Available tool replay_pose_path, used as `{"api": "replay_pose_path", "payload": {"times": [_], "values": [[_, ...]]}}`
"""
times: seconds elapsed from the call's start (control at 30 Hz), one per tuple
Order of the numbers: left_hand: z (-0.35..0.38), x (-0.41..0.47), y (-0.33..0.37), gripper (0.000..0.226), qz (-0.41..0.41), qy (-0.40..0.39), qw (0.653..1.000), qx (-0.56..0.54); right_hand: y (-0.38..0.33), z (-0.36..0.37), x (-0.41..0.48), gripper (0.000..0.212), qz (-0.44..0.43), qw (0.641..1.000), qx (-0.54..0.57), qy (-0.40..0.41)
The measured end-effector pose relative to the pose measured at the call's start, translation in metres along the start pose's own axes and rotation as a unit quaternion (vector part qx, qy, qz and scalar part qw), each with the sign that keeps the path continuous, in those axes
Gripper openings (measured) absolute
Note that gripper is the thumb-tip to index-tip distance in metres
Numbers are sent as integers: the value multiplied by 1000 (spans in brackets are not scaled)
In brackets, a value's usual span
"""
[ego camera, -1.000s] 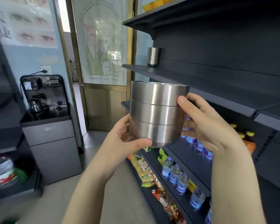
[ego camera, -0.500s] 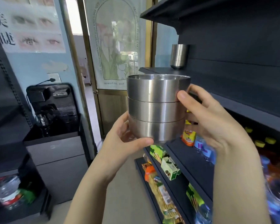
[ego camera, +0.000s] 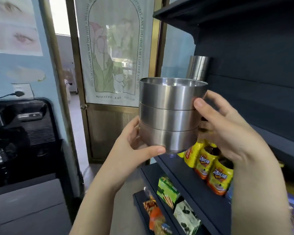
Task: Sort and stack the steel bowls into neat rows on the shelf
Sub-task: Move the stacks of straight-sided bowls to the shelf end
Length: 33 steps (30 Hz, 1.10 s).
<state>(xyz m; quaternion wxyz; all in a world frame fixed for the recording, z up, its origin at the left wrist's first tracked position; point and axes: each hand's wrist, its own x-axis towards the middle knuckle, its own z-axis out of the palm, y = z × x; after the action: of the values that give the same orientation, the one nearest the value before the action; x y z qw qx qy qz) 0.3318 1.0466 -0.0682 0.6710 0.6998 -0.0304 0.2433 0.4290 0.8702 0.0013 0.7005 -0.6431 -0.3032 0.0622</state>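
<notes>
A stack of three nested steel bowls (ego camera: 170, 112) hangs upright in the air in front of the dark shelf unit. My left hand (ego camera: 136, 146) cups the lowest bowl from the left, thumb under its base. On the stack's right side my right hand (ego camera: 222, 128) presses against it, thumb on the seam between the upper two bowls. Behind it, a second steel bowl stack (ego camera: 199, 67) stands on the dark shelf (ego camera: 261, 133) near its left end. The part of the shelf behind the held stack is hidden.
Yellow snack jars (ego camera: 209, 165) and green boxes (ego camera: 167, 190) fill the lower shelves. An upper shelf (ego camera: 193, 12) overhangs at the top right. A black drinks machine (ego camera: 20, 133) on a grey cabinet stands at the left, and a door (ego camera: 115, 82) lies ahead.
The held stack has moved closer to the shelf's left end and up relative to it; the second stack now appears just behind its rim. Both hands keep the same grip.
</notes>
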Motion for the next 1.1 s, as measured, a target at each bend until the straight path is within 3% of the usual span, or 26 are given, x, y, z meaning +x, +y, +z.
{"api": "replay_pose_path", "payload": {"times": [0.13, 0.27, 0.67, 0.83, 0.97, 1.1], "values": [[-30, 79, -21, 67, 10, -67, 998, -11, 16, 13, 59, 68, -17, 998, -29, 53], [-43, 156, -42, 84, 0, -125, 992, -5, 24, 10, 106, 71, -27, 990, -64, 122], [37, 369, -82, 77, 10, -278, 958, -75, 8, -74, 235, 75, -18, 959, -162, 232], [47, 443, -103, 115, 3, -360, 933, 14, 24, -98, 283, 83, 21, 958, -155, 240], [54, 486, -116, 117, -11, -402, 913, 72, 43, -108, 308, 75, 32, 956, -127, 262], [67, 533, -134, 141, -2, -457, 879, 137, 60, -121, 329, 76, 35, 949, -124, 287]]}}
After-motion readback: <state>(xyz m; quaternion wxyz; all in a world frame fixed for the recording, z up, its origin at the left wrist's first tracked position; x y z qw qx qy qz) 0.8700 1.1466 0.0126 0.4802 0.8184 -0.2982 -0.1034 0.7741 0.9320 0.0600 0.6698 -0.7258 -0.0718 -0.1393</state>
